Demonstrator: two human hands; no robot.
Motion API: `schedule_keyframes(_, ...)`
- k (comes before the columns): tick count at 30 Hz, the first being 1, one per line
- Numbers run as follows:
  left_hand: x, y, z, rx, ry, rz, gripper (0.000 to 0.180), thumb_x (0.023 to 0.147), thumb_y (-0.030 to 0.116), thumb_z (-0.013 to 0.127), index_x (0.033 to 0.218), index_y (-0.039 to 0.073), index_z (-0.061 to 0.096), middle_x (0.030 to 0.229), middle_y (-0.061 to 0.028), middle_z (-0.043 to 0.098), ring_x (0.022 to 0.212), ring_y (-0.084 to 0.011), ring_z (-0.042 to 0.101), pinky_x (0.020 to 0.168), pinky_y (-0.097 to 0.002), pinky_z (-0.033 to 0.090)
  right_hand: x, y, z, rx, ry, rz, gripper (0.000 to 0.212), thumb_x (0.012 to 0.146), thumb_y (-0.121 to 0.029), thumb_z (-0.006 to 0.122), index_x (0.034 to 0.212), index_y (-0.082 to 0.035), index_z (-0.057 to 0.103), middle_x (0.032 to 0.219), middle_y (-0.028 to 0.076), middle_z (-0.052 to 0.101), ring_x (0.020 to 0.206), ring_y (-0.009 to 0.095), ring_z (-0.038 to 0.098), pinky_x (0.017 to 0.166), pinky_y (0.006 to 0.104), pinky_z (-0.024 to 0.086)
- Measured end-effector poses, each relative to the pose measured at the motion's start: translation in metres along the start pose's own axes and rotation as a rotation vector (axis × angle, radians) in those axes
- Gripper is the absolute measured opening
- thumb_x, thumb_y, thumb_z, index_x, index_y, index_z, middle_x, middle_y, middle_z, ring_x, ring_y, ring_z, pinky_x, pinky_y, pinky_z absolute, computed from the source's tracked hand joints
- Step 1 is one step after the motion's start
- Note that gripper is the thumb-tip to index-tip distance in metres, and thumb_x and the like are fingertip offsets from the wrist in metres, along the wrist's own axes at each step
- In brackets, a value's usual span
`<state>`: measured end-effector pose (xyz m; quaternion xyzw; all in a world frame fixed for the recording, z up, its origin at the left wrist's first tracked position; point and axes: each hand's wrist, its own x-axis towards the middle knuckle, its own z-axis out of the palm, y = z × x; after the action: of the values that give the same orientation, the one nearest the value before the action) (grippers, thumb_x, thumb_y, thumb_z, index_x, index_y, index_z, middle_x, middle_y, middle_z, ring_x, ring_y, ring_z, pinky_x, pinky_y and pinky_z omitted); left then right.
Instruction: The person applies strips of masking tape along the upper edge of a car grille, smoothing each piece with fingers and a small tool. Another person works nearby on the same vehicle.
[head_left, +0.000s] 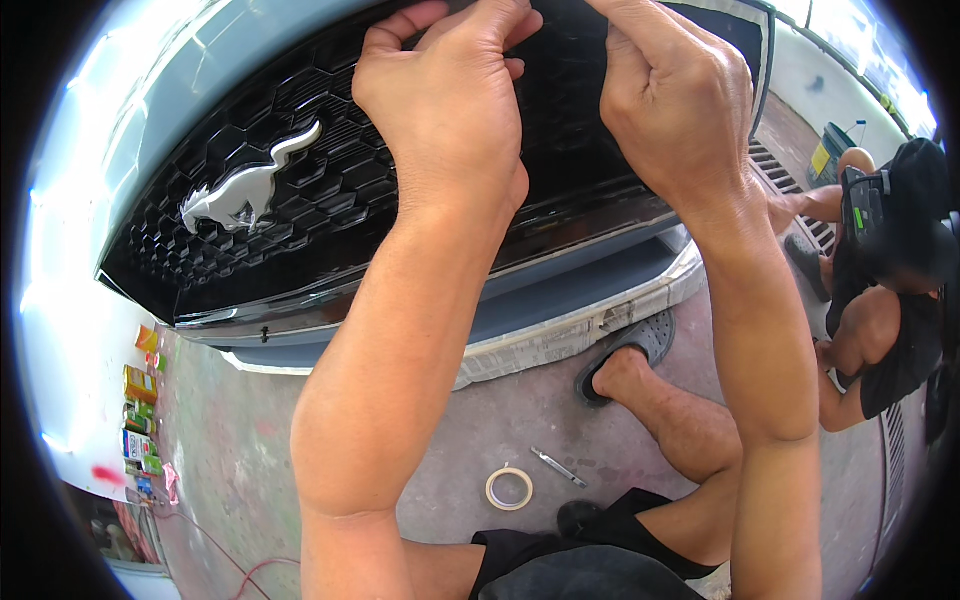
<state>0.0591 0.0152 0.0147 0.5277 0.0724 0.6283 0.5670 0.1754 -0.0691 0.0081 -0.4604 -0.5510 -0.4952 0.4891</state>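
A car's front end fills the upper view, with a black honeycomb grille (300, 190) and a chrome horse-shaped emblem (245, 190) at its left. My left hand (450, 100) is raised against the upper middle of the grille, fingers curled and pinching at the top edge. My right hand (675, 100) is close beside it, fingers bent and pressed on the same upper edge. What the fingertips pinch is hidden behind the hands. Masking paper (580, 330) covers the lower bumper edge under the grille.
On the concrete floor lie a roll of masking tape (509, 488) and a small utility knife (557, 466). My foot in a dark sandal (630, 355) is under the bumper. Another person in black (885, 290) crouches at right. Several cans and boxes (140, 420) stand at left.
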Motion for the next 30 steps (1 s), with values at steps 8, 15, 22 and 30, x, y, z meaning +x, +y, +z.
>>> schedule_keyframes(8,-0.004,0.0,-0.002,-0.006,-0.013,0.005,0.039,0.086,0.005,0.08,0.112,0.001,0.05,0.095,-0.0098,0.07,0.093,-0.0221,0.076,0.071,-0.027,0.049,0.002,-0.014,0.006,0.107,-0.042,-0.01,0.028,0.086,0.002,0.064,0.111,-0.002,0.074,0.08,0.017,0.072,0.067,0.034,0.071,0.06,0.0405,0.057)
schedule_keyframes(15,-0.009,0.006,-0.01,0.012,0.007,0.002,0.052,0.084,0.008,0.08,0.121,-0.006,0.046,0.096,-0.0149,0.074,0.091,-0.0198,0.074,0.071,-0.0255,0.049,0.005,-0.024,0.003,0.034,-0.229,0.079,0.028,0.087,0.001,0.063,0.113,-0.001,0.074,0.078,0.016,0.072,0.066,0.034,0.071,0.059,0.0413,0.056)
schedule_keyframes(22,-0.029,0.031,-0.056,0.144,-0.013,-0.039,0.059,0.085,0.009,0.082,0.126,-0.009,0.043,0.101,-0.016,0.077,0.092,-0.018,0.074,0.076,-0.0253,0.048,0.004,0.001,-0.013,-0.083,-0.144,0.058,0.025,0.088,0.003,0.061,0.108,0.0,0.075,0.088,0.02,0.074,0.074,0.036,0.073,0.065,0.0398,0.058)
schedule_keyframes(30,-0.08,0.065,-0.152,0.315,-0.103,-0.13,0.048,0.088,0.004,0.077,0.123,-0.001,0.044,0.097,-0.0191,0.077,0.092,-0.0227,0.074,0.08,-0.0304,0.051,0.002,0.014,-0.028,-0.084,-0.141,0.046,0.024,0.089,0.005,0.057,0.105,0.004,0.074,0.096,0.024,0.074,0.088,0.039,0.073,0.078,0.0394,0.059)
